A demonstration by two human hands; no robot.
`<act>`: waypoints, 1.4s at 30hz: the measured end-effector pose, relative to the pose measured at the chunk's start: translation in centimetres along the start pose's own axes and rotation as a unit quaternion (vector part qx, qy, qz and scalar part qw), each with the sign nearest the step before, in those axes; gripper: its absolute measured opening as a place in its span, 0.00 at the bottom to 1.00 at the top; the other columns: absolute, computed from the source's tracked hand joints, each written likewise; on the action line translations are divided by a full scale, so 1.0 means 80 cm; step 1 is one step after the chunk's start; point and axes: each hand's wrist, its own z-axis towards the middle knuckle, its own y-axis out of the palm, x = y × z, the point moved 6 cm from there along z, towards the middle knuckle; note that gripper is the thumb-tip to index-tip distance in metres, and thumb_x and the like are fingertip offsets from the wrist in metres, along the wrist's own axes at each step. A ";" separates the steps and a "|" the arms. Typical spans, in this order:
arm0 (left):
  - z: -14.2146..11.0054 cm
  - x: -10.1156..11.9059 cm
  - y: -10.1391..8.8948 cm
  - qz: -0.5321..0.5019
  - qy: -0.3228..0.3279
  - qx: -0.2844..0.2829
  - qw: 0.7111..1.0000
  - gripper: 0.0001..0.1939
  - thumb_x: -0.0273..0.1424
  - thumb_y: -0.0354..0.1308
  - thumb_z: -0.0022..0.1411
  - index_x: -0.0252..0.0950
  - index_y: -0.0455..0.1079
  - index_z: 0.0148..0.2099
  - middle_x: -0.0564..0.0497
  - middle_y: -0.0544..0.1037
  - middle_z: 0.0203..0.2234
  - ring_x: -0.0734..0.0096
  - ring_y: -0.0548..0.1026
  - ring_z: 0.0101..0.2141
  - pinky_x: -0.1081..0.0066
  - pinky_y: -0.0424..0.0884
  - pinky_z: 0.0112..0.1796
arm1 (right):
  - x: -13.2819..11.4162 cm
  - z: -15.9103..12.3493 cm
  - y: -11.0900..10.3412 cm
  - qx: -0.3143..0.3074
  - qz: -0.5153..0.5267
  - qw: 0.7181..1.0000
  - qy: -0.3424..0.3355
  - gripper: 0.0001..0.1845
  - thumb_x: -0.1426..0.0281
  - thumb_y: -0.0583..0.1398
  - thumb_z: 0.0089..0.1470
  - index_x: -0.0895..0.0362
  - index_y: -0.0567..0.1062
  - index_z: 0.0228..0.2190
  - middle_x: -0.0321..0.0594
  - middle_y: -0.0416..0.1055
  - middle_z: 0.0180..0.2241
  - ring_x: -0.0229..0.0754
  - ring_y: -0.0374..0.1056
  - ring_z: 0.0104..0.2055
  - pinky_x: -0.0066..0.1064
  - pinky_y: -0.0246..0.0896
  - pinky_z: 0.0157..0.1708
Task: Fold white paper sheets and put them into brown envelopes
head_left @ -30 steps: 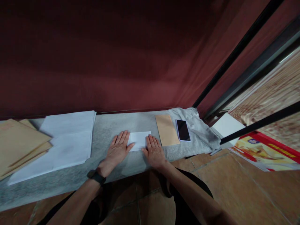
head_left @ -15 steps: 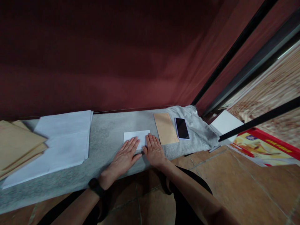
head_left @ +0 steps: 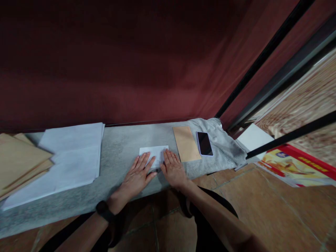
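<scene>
A small white folded paper [head_left: 156, 152] lies flat on the grey cloth in front of me. My left hand [head_left: 137, 175] rests on its left part, palm down with the fingers stretched and somewhat spread. On its right edge lies my right hand [head_left: 173, 168], also flat, fingers straight and close together. Both hands hide the paper's near corners. Just right of my right hand is a brown envelope [head_left: 187, 143], apart from the white paper. Beyond the envelope a phone [head_left: 205, 143] with a dark screen lies face up.
The grey cloth [head_left: 119, 147] covers a long bench against a dark red wall [head_left: 131, 70]. At left, a stack of white sheets [head_left: 78, 154] lies partly under several brown envelopes [head_left: 21, 157]. Black bars [head_left: 294, 136] and a red-yellow box [head_left: 296, 164] stand at right above the tiled floor.
My left hand has slid slightly left and toward me, its fingers a bit more spread. My right hand stays nearly in place on the paper.
</scene>
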 end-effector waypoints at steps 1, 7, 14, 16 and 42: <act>-0.001 0.003 -0.001 0.001 0.009 0.002 1.000 0.34 0.48 0.45 0.72 0.37 0.53 0.73 0.41 0.52 0.72 0.55 0.50 0.71 0.52 0.50 0.69 | -0.006 -0.001 0.000 -0.005 0.010 1.000 -0.023 0.31 0.62 0.48 0.71 0.66 0.59 0.67 0.51 0.55 0.69 0.48 0.51 0.72 0.44 0.48 0.70; -0.008 0.016 0.000 -0.015 0.055 -0.001 0.998 0.32 0.39 0.41 0.74 0.32 0.48 0.74 0.42 0.57 0.71 0.63 0.53 0.70 0.59 0.49 0.69 | -0.024 -0.012 0.007 -0.016 0.026 0.995 -0.094 0.33 0.56 0.48 0.72 0.64 0.60 0.67 0.49 0.55 0.69 0.46 0.51 0.72 0.41 0.47 0.70; -0.009 0.019 0.001 -0.006 0.036 -0.012 0.999 0.32 0.39 0.39 0.74 0.33 0.46 0.75 0.41 0.54 0.71 0.61 0.50 0.71 0.56 0.46 0.70 | -0.020 -0.019 0.010 0.001 -0.007 0.997 -0.080 0.35 0.55 0.48 0.71 0.66 0.59 0.67 0.51 0.53 0.70 0.48 0.49 0.72 0.42 0.46 0.70; -0.009 0.021 -0.001 -0.009 0.029 -0.013 0.999 0.33 0.39 0.39 0.74 0.33 0.44 0.75 0.42 0.53 0.72 0.61 0.50 0.71 0.56 0.46 0.70 | -0.020 -0.019 0.011 -0.005 -0.010 0.997 -0.071 0.36 0.54 0.49 0.70 0.65 0.58 0.68 0.52 0.54 0.70 0.49 0.50 0.72 0.44 0.47 0.70; -0.002 0.026 -0.010 -0.016 0.016 -0.053 0.998 0.31 0.40 0.38 0.75 0.30 0.53 0.72 0.41 0.56 0.71 0.63 0.50 0.71 0.58 0.46 0.69 | -0.002 0.001 0.013 0.019 -0.021 1.000 -0.007 0.34 0.59 0.48 0.71 0.67 0.56 0.68 0.58 0.54 0.69 0.57 0.51 0.71 0.52 0.47 0.67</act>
